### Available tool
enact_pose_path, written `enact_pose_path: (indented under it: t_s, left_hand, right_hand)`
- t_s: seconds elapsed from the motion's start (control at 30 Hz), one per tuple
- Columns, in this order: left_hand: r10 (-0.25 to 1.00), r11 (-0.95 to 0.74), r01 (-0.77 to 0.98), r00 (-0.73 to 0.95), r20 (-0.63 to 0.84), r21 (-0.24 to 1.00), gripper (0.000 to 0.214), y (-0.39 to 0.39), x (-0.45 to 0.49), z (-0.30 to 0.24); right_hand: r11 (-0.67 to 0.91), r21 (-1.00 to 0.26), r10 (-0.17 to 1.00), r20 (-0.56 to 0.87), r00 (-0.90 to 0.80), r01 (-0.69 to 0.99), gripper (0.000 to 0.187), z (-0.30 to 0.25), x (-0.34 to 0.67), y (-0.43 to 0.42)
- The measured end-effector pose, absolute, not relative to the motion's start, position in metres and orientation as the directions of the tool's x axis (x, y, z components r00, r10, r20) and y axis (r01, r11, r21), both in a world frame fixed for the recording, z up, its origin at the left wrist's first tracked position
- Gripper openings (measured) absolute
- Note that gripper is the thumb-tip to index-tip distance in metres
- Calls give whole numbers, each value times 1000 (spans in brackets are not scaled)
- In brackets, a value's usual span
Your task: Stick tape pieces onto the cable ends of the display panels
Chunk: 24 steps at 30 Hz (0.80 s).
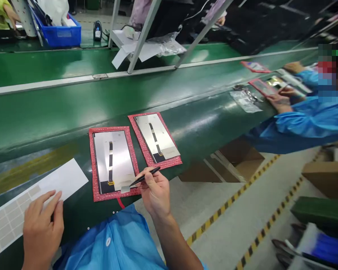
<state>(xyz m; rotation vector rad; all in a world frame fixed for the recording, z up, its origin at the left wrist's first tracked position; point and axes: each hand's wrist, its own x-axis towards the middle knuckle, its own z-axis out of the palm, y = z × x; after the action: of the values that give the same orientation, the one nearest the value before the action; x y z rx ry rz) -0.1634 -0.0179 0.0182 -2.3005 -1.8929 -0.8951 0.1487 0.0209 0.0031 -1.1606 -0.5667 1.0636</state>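
My right hand holds black tweezers whose tips carry a small grey sticker at the bottom edge of a silver panel. That panel lies on a red bubble-wrap pad with a black flex strip down its middle. A second silver panel on its own red pad sits just to the right, tilted. My left hand rests flat, fingers spread, on a white sticker sheet at the lower left, from which several stickers are gone.
Everything lies on a green conveyor bench. At the right a co-worker in a blue sleeve handles similar panels. A blue bin, papers and a metal frame stand at the back. Cardboard boxes sit on the floor below.
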Motion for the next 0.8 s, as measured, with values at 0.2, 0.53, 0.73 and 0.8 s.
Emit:
enact_pose_path:
  t_s: [0.2,0.53,0.73,0.8]
  left_hand:
    - [884,-442,769,286,370,462,33,-8,-100,25]
    - [827,-543,820,486,283,179,40,13,-56,-3]
    - [890,-424,883,365,271,202,37,13,-47,-3]
    - [912,-365,908,305,273,207,37,17,-42,-4]
  right_hand:
    - [28,-914,836,-201,511,-405,49,-4,181,16]
    - [37,-912,779,-229,583,-409,53,-9,220,12]
    - [46,-919,757,-224,614,-392,49,-7,218,9]
    - [9,-937,771,-215,600,-348,50,-5,216,10]
